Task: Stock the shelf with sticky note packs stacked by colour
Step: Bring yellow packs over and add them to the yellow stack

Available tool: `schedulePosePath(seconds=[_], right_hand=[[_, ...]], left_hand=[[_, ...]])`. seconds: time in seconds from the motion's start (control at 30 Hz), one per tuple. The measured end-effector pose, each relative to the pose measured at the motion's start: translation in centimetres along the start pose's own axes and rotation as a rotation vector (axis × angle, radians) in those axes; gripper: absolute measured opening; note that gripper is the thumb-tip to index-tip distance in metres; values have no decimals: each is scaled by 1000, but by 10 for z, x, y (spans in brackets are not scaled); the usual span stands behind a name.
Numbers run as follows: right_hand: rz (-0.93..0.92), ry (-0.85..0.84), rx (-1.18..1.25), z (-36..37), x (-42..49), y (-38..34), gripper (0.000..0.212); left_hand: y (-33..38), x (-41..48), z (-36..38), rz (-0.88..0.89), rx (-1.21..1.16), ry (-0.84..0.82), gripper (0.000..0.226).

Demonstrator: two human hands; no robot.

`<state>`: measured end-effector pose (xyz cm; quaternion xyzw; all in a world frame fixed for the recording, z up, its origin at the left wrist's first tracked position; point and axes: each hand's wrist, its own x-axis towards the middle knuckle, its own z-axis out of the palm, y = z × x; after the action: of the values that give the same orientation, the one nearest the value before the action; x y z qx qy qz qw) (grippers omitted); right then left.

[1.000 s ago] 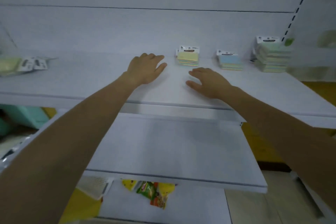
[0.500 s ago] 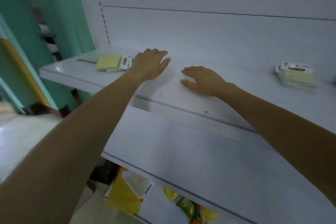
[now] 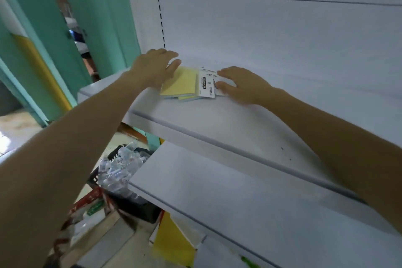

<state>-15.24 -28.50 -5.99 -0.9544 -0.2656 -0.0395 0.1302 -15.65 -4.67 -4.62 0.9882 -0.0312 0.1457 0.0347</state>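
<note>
A stack of yellow sticky note packs (image 3: 183, 81) with white header cards lay flat at the left end of the white shelf (image 3: 217, 119). My left hand (image 3: 152, 67): fingers straight, resting on the stack's left edge. My right hand (image 3: 243, 86): fingers curved against the card end (pinching or just touching, I couldn't tell).

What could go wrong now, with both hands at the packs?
1. The packs lie askew, with a bluish edge showing under the yellow one; lifted together, the lower one may slip, or colours may get mixed.
2. They sit near the left end of the shelf; a push from the right hand could send them off.
</note>
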Motion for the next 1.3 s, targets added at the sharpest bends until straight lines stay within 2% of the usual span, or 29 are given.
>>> schedulePosePath(seconds=[0.2, 0.37, 0.57, 0.7, 0.87, 1.0, 1.07, 1.3], right_hand=[[121, 111, 169, 6, 16, -32, 58], [185, 100, 179, 19, 28, -66, 63], [392, 144, 297, 17, 27, -64, 64], [579, 239, 321, 16, 24, -57, 62], [720, 337, 319, 18, 23, -59, 58], [724, 239, 405, 16, 26, -69, 68], [709, 217, 403, 15, 25, -72, 69], [747, 464, 661, 8, 10, -60, 61]], left_hand=[[-33, 29, 9, 167, -66, -91, 47], [-52, 40, 20, 294, -113, -131, 47], [-62, 46, 23, 382, -238, -154, 48], [-57, 52, 25, 430, -234, -175, 52], [-55, 63, 27, 397, -242, -238, 60], [-56, 73, 27, 372, -422, -376, 63], [-55, 76, 25, 388, -482, -392, 61], [-48, 78, 23, 380, -680, -343, 50]])
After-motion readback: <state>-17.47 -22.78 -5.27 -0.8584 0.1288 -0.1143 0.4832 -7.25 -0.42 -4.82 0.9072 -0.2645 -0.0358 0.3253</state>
